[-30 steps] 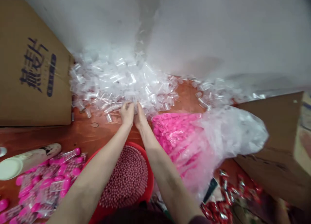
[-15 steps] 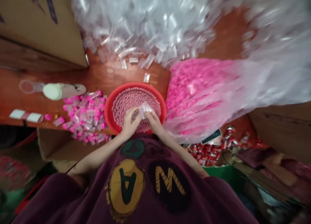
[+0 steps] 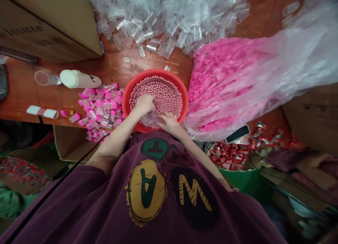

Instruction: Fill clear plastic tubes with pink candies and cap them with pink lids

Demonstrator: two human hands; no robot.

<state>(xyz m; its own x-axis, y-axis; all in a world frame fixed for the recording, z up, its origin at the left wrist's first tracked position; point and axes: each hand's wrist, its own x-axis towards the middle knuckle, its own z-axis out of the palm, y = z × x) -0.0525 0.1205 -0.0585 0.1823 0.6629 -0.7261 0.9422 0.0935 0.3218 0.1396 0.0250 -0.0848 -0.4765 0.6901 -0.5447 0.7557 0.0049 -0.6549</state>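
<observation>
A red bowl [image 3: 126, 104] filled with small pink beads [image 3: 169, 92] stands in front of me at the table edge. My left hand [image 3: 145, 104] is over the beads with its fingers curled down; what they close on is hidden. On the bowl's near right side, my right hand [image 3: 170, 123] has its thumb and fingers around the end of clear plastic containers [image 3: 151, 119]. These containers lie low over the beads, between my two hands. Left of the bowl is a heap of bead-filled containers with pink caps [image 3: 101, 108].
Many clear empty containers [image 3: 169, 29] are piled behind the bowl. A plastic bag of pink caps [image 3: 219, 74] lies to the right, near a phone [image 3: 237, 134] and red-wrapped pieces [image 3: 228, 156]. A white bottle [image 3: 79, 79] and a cardboard box [image 3: 52, 25] stand at left.
My hands have parted from the clear piece they held together. The left hand has curled down towards the beads; the right stays at the near side with clear containers. The camera view has shifted.
</observation>
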